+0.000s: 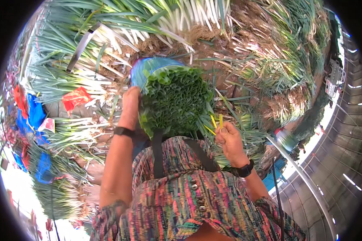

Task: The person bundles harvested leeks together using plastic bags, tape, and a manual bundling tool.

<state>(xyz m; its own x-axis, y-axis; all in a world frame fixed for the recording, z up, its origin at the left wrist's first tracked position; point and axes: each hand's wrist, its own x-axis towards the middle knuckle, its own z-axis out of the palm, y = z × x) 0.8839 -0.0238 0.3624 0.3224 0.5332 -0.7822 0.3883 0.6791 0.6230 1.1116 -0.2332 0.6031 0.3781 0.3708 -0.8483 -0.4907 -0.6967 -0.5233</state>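
In front of my body stands a thick bundle of green onions point(177, 96), its cut green ends facing me and a blue wrap point(157, 66) around its far side. My left hand point(131, 100) holds the bundle's left side, with the fingertips hidden behind it. To the right of the bundle, my right hand point(229, 140) pinches several thin yellow strips point(214, 120) that look like yellowed leaves. Loose green leaves lie just beside and behind that hand.
Heaps of green onions point(205, 14) lie along the far side, with more piles point(253, 52) to the right and left. A long blade point(81, 48) rests on the left heap. Red plastic point(75, 98) and blue bags point(36, 112) lie at left. A pale pole point(301, 172) runs along the right.
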